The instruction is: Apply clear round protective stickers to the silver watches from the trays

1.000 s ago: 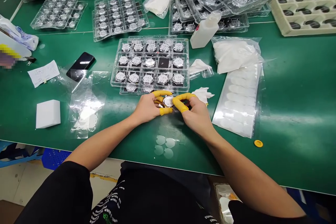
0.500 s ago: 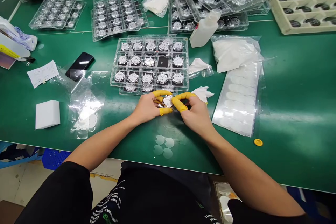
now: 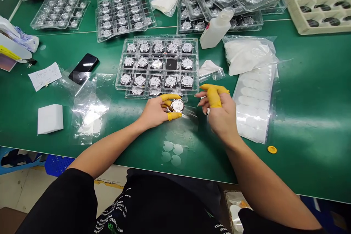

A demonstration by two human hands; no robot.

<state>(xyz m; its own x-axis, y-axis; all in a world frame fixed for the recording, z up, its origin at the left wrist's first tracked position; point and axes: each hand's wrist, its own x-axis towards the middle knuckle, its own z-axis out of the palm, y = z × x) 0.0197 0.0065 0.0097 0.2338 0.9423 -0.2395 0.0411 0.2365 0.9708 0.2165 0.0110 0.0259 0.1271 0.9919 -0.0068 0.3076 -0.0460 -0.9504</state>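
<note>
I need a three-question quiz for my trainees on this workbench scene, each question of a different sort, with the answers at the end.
1. Multiple choice: what is the left hand holding? A) a paper slip B) a round metal-rimmed piece C) a pink box
2. True or false: the right hand is wrapped around the white bottle.
3. Fill in: the black phone lies to the person's ____ of the nearest tray.

Key: 1 B; 2 false; 3 left.

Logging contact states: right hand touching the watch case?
Apart. The head view plainly shows a gap between the right hand and the watch case, with green tabletop visible.
</note>
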